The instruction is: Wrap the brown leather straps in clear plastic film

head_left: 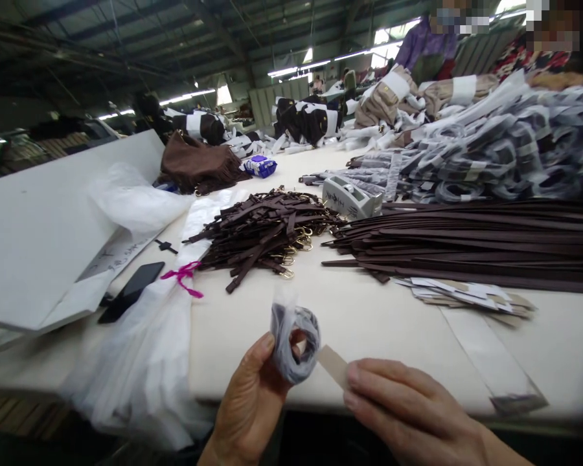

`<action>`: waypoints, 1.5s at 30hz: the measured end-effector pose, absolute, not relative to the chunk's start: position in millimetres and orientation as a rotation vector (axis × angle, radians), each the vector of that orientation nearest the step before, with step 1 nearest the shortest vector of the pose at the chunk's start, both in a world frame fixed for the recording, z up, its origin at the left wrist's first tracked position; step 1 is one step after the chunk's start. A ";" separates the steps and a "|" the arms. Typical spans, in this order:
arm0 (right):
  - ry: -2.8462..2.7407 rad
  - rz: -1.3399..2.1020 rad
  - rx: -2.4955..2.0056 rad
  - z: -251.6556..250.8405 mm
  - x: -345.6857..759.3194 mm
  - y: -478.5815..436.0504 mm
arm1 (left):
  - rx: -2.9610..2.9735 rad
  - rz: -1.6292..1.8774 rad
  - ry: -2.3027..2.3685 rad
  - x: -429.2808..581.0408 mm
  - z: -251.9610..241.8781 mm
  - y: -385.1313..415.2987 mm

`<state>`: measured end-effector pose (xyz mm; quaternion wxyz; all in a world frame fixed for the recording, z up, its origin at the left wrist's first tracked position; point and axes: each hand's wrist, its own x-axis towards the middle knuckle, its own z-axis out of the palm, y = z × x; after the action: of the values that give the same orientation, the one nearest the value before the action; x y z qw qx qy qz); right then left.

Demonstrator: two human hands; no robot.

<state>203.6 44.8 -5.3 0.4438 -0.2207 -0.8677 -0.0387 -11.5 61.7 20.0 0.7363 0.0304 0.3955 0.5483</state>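
My left hand (255, 395) grips a coiled strap (295, 346) wrapped in clear plastic, its round opening facing me above the table's front edge. Between the thumb and fingers of my right hand (403, 401) is a small tan paper strip (333, 366), its far end close to the coil's right side. Whether the strip touches the coil I cannot tell. Beyond the coil lies a heap of short dark brown straps (267, 233) with gold clasps. A stack of white and tan paper strips (471, 298) rests to the right.
Long dark brown straps (476, 243) lie at right, below a pile of plastic-wrapped coils (505, 149). A grey tape dispenser (352, 197) stands mid-table. Plastic bags (146, 375) tied with pink string (184, 278) and a black phone (132, 291) are at left. A person (427, 48) stands behind.
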 end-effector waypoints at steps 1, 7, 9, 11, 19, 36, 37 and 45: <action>-2.137 -0.075 -0.500 -1.4 197.1 48.2 | 0.050 1.192 0.838 -11.8 20.5 58.6; -2.181 -0.052 -0.297 22.9 187.7 60.9 | 0.012 1.131 0.724 -14.9 14.4 47.3; -2.230 -0.060 -0.218 26.5 189.3 63.8 | 0.025 1.115 0.686 -15.4 13.0 47.5; -2.273 -0.040 -0.167 24.8 191.9 66.5 | 0.043 1.109 0.643 -15.8 12.8 48.3; -2.399 0.015 -0.102 9.0 203.3 72.7 | 0.177 1.091 0.613 -11.4 16.9 43.8; -2.397 -0.127 0.097 19.8 198.8 81.8 | 0.245 0.976 0.642 -3.7 10.1 40.7; -2.399 -0.136 0.094 21.4 197.4 83.1 | 0.258 0.977 0.635 -3.4 10.4 40.3; -2.407 -0.105 0.100 17.4 205.0 75.4 | 0.343 1.004 0.652 -4.5 23.4 37.3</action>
<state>205.0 75.4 17.4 0.3570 0.0389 -0.9324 -0.0406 -4.5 37.3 23.4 0.8123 0.1608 0.3052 0.4703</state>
